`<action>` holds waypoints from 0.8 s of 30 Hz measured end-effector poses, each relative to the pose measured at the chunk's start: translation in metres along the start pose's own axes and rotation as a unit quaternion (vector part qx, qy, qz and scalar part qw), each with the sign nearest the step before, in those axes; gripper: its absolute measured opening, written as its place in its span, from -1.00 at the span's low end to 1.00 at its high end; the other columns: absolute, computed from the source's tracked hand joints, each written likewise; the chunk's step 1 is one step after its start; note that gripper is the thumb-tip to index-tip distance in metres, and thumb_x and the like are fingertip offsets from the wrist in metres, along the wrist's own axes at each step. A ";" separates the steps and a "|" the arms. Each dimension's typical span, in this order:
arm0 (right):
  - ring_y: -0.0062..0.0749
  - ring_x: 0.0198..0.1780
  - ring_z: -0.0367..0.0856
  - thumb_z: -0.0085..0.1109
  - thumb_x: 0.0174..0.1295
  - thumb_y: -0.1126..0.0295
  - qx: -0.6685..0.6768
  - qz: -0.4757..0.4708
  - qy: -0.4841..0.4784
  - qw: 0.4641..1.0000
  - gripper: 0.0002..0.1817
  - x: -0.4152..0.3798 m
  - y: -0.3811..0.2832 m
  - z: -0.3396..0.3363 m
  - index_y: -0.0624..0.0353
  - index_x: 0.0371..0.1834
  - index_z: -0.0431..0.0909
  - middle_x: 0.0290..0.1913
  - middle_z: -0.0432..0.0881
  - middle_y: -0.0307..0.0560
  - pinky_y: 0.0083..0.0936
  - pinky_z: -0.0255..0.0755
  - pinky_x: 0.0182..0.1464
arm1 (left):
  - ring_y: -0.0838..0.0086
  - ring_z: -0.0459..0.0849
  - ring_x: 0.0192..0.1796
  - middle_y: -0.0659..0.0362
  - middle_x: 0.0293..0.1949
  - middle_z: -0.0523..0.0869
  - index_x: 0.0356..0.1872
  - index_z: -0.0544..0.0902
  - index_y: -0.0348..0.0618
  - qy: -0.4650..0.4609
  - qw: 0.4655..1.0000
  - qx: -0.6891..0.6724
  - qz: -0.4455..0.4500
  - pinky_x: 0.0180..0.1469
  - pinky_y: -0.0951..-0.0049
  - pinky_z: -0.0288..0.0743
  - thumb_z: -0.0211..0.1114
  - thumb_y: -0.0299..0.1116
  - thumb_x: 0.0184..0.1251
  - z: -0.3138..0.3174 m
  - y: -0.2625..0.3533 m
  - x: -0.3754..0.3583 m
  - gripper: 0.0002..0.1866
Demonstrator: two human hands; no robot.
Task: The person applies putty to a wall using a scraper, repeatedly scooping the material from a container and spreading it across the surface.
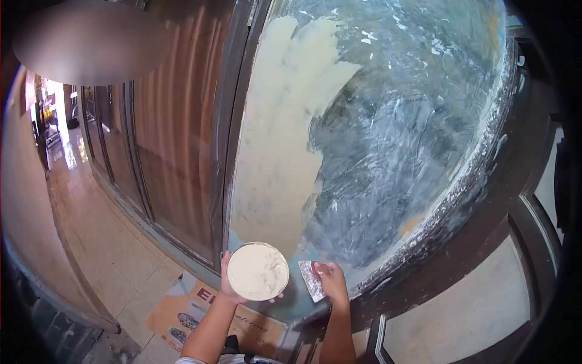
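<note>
My left hand (pixel 227 280) is wrapped round a round tub of cream-coloured putty (pixel 257 271) from below and the side. The putty nearly fills the tub and has a rough, scooped patch at its right. In my right hand (pixel 333 282) is a putty knife (pixel 311 280), its wide blade smeared with whitish paste and pointing left, just right of the tub. Before me rises a wall panel (pixel 388 158), mottled grey-blue, with a smooth cream putty coat (pixel 276 133) down its left side. Both hands are low, in front of the panel's bottom.
A dark frame (pixel 227 139) with brown-curtained glass (pixel 176 121) borders the panel on the left. To the right stands dark panelled woodwork (pixel 473 261). A printed orange sheet (pixel 176 309) lies on the tiled floor (pixel 103 242) below. A blurred oval covers the upper left.
</note>
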State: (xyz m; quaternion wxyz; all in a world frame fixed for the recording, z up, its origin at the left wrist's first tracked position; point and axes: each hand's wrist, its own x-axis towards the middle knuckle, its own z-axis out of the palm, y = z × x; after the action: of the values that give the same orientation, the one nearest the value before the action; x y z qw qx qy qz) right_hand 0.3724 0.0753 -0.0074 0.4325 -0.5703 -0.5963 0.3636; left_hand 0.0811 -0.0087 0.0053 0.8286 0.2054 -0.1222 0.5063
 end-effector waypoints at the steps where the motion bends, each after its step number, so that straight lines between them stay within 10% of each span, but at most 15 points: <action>1: -0.54 -0.19 0.69 0.47 0.40 0.12 0.000 0.005 0.002 1.000 -0.57 -0.009 -0.012 -0.002 0.37 -0.09 0.66 -0.22 0.78 -0.06 -0.50 0.56 -0.11 | -0.66 0.59 0.17 -0.26 0.50 0.44 0.66 0.25 0.06 0.038 0.999 0.015 -0.012 -0.05 -0.50 0.65 -0.13 0.74 0.21 -0.001 -0.003 0.001 0.18; 3: -0.58 -0.16 0.68 0.34 0.52 0.25 0.186 0.058 -0.078 0.978 -0.70 -0.021 -0.037 -0.002 0.33 0.00 0.64 -0.16 0.77 -0.14 -0.58 0.55 -0.10 | -0.67 0.58 0.17 -0.26 0.52 0.42 0.67 0.24 0.06 0.036 0.997 0.046 -0.046 -0.04 -0.50 0.65 -0.15 0.73 0.22 -0.004 -0.009 0.008 0.17; 11: -0.56 -0.12 0.68 0.32 0.54 0.28 0.177 0.087 0.021 0.980 -0.74 -0.018 -0.017 -0.021 0.24 0.09 0.63 -0.08 0.75 -0.19 -0.55 0.57 -0.06 | -0.72 0.52 0.24 -0.24 0.58 0.34 0.69 0.17 0.08 -0.054 0.990 -0.073 -0.110 0.01 -0.56 0.63 -0.21 0.73 0.26 0.004 -0.010 0.032 0.16; 15: -0.50 -0.03 0.69 0.31 0.53 0.31 0.229 -0.082 0.102 0.965 -0.63 -0.027 -0.024 -0.017 0.33 0.24 0.59 0.01 0.77 -0.19 -0.48 0.54 0.13 | -0.69 0.53 0.25 -0.28 0.53 0.39 0.67 0.20 0.05 -0.030 0.989 0.006 -0.145 0.06 -0.56 0.63 -0.28 0.76 0.27 0.015 0.013 0.049 0.17; 24: -0.09 0.05 0.70 0.27 0.16 0.71 -0.151 -0.320 0.203 0.913 -0.75 -0.087 -0.125 0.000 0.21 -0.14 0.79 -0.06 0.81 -0.05 -0.29 0.50 0.22 | -0.65 0.56 0.24 -0.31 0.49 0.43 0.63 0.24 -0.03 -0.006 0.989 0.011 -0.147 0.08 -0.53 0.64 -0.39 0.89 0.09 0.028 0.036 0.060 0.34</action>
State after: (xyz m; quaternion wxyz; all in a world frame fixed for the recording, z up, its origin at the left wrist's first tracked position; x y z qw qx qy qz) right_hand 0.3251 -0.0217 0.0994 0.5460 -0.4693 -0.6939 -0.0119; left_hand 0.0767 0.0396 0.0623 0.8909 0.2330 -0.0897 0.3793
